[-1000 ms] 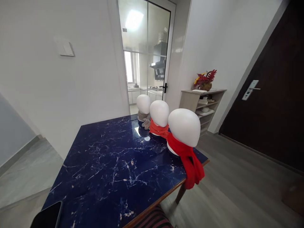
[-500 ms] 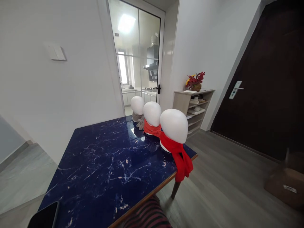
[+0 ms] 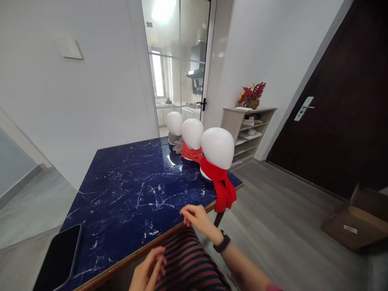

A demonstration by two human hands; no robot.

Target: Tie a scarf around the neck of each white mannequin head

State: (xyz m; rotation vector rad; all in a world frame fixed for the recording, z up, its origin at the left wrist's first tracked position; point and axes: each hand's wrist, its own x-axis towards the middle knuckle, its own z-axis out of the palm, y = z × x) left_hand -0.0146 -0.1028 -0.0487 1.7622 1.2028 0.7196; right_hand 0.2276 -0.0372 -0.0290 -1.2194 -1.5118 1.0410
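Observation:
My right hand (image 3: 197, 218) rests at the near edge of the dark blue marble table (image 3: 127, 190), fingers loosely curled, holding nothing, a black watch on the wrist. My left hand (image 3: 148, 273) hangs below the table edge over my striped lap, fingers relaxed and empty. Three white foam heads stand in a row along the table's right side: the nearest (image 3: 217, 148) wears a red scarf (image 3: 222, 186) that drapes over the edge, the middle one (image 3: 192, 134) has a red scarf too, the far one (image 3: 175, 123) a grey scarf.
A black phone (image 3: 59, 258) lies at the table's near left corner. A glass door (image 3: 178, 60) leads to a kitchen behind. A shelf unit with flowers (image 3: 247, 125) and a dark door (image 3: 339, 105) stand right. A cardboard box (image 3: 351, 222) sits on the floor.
Both hands have come into view at the table's near edge. The camera has tilted down and drawn back slightly, showing more of my lap and the phone.

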